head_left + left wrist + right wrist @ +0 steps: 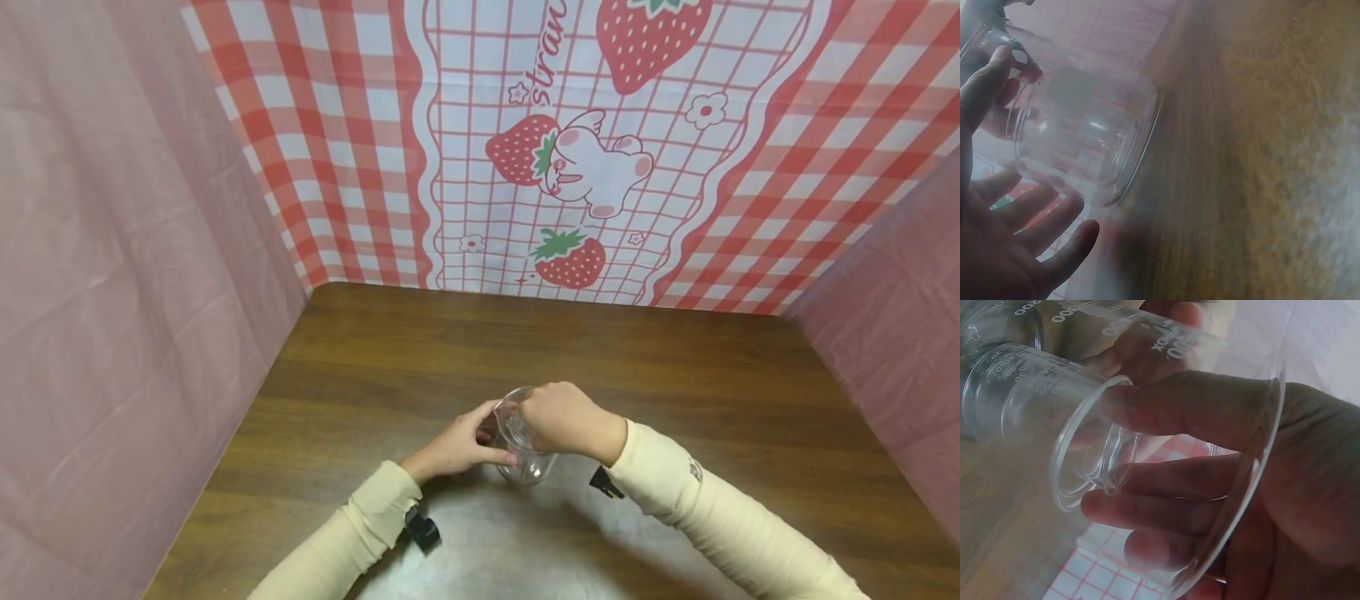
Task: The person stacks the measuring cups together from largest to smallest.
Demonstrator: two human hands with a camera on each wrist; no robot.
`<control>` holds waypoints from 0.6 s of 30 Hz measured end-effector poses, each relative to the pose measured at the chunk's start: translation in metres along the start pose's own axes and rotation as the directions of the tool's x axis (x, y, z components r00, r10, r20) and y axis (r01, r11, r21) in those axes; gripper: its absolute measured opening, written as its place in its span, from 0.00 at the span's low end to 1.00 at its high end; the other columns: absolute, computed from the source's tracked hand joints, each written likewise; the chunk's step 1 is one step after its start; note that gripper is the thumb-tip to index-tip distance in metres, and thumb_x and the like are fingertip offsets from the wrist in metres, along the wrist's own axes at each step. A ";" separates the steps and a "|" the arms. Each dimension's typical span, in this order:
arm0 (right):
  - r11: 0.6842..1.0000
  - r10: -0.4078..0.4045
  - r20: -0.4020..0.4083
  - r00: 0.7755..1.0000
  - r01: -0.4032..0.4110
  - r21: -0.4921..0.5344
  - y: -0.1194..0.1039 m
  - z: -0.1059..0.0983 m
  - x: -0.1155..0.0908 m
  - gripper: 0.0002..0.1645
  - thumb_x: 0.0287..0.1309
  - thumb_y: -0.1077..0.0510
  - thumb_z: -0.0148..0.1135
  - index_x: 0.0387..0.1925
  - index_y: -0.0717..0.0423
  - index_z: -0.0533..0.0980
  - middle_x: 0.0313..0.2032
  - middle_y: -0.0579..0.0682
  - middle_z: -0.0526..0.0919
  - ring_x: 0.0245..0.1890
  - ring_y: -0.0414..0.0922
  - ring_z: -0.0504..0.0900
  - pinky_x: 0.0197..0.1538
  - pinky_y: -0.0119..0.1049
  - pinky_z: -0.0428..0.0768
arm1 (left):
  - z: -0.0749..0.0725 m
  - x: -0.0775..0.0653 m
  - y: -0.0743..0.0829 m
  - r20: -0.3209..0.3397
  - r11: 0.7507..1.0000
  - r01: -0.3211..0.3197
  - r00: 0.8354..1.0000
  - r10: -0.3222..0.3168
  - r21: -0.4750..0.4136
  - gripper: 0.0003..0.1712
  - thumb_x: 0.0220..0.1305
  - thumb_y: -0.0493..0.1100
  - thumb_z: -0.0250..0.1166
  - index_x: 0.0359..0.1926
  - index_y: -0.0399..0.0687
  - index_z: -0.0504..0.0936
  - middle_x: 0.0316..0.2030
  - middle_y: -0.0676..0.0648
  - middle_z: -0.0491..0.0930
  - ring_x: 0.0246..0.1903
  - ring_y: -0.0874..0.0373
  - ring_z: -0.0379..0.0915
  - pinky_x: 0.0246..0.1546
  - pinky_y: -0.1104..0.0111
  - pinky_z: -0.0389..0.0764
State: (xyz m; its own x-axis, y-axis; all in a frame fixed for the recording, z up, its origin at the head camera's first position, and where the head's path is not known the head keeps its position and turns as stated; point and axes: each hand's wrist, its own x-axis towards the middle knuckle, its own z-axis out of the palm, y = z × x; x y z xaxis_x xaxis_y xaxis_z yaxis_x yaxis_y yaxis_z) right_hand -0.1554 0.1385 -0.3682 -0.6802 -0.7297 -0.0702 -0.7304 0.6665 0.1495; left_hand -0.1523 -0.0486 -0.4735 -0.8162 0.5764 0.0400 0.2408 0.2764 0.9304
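Note:
A clear glass beaker (528, 472) with white printed graduations stands on the table between the two hands. My left hand (454, 446) holds it from the left, thumb on the near side and fingers round the far side. Inside it sits a smaller glass beaker (1029, 403), also marked with white numbers. My right hand (573, 421) reaches in through the large beaker's mouth. In the right wrist view its thumb and fingers pinch the smaller beaker's rim. A still smaller glass rim (1109, 472) shows within that one; its full shape is hidden.
The brown wooden table (375, 350) has a bright glare near its front. A red-and-white strawberry-print cloth (480, 208) hangs behind it. Pink curtains (150, 250) close off both sides. Small black devices (422, 530) are strapped at the wrists.

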 end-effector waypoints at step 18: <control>1.000 0.025 0.031 0.999 -0.024 -0.006 -0.004 -0.002 -0.001 0.12 0.38 0.55 0.77 0.23 0.52 0.79 0.25 0.46 0.83 0.22 0.45 0.79 0.26 0.42 0.83 | 0.001 0.000 0.000 0.001 1.000 -0.002 1.000 0.002 0.002 0.44 0.54 0.44 0.74 0.70 0.45 0.64 0.64 0.41 0.72 0.60 0.47 0.73 0.59 0.56 0.78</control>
State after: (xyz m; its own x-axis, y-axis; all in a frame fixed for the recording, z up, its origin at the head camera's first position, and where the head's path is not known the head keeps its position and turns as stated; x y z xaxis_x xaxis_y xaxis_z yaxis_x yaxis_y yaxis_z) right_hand -0.1517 0.1359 -0.3666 -0.6995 -0.7080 -0.0968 -0.7132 0.6831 0.1572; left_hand -0.1520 -0.0474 -0.4736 -0.8154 0.5774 0.0416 0.2433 0.2766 0.9297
